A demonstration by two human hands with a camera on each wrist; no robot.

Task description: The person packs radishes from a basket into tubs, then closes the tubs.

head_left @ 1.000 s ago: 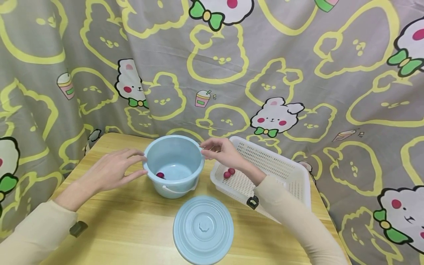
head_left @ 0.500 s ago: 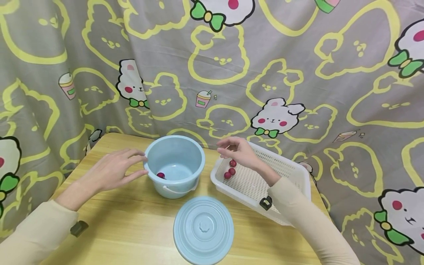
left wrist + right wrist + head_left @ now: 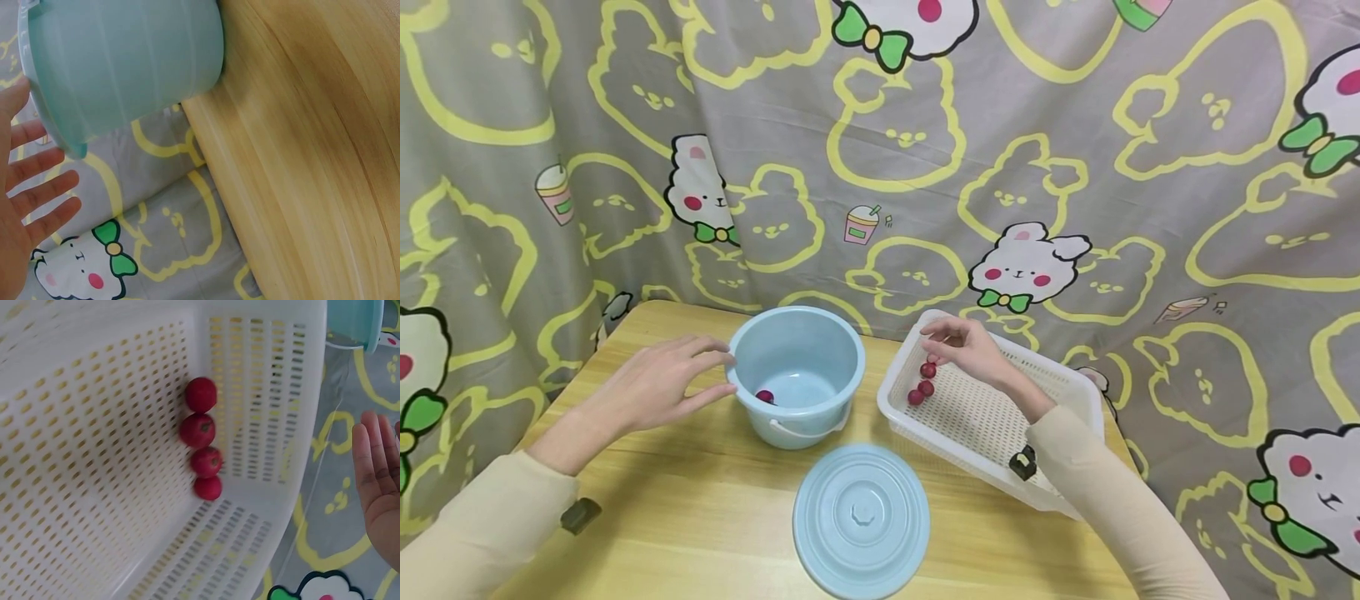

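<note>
Across the wooden desk (image 3: 685,517), my left hand (image 3: 658,379) touches the rim of the blue bucket (image 3: 808,342) with relaxed fingers, while farther right a short row of red fruits (image 3: 926,388) runs along the left end of the white basket (image 3: 977,417), beneath my empty, uncurled right hand (image 3: 973,350), the nearer one.

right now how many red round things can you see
5 in view: four red round things in a row inside the white basket, at its end nearest the blue bucket, and one inside the bucket. The bucket's near wall may hide more.
</note>
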